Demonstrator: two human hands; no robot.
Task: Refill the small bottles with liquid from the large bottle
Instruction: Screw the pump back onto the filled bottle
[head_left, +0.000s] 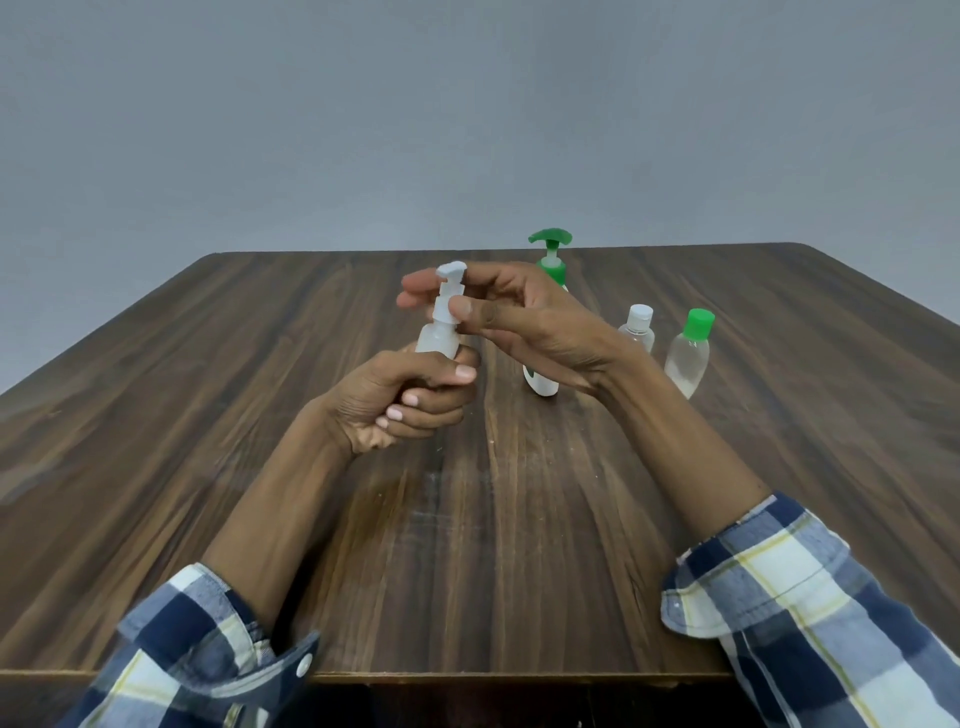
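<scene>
Left hand (410, 397) curled in a fist round the lower body of a small white pump bottle (439, 340), held upright above the bench (208, 415), roughly centre. Bottle is matte, translucent-white plastic, rounded shoulders, narrow neck; its base is hidden inside the fist.

Right hand (511, 325) reaches in from the right at the bottle's top. Thumb tip presses the ribbed white collar; index and middle fingers extend behind the flat white pump head (451, 271), pinching the pump assembly between thumb and fingers. Whether the collar is loosened cannot be told.

Large bottle (545, 382) stands on the bench behind the right hand, mostly covered by it: white rounded base showing below the wrist, glossy green pump top (550, 239) with a broad, curved spout above the fingers.

To its right, two small clear bottles stand upright, close beside each other. The nearer-left one has a white screw cap (640, 313); the other, clear bottle with green cap (688, 358), is teardrop-shaped and smooth, with a ribbed cap. Liquid level in either is hard to judge.

Bench top: dark brown wood-grain laminate, streaky lengthwise, rounded far corners, faint pale scuffs near centre. Sleeves (810, 597) are soft blue, white and yellow plaid, cuffs rolled. Plain grey wall (467, 104) behind.
</scene>
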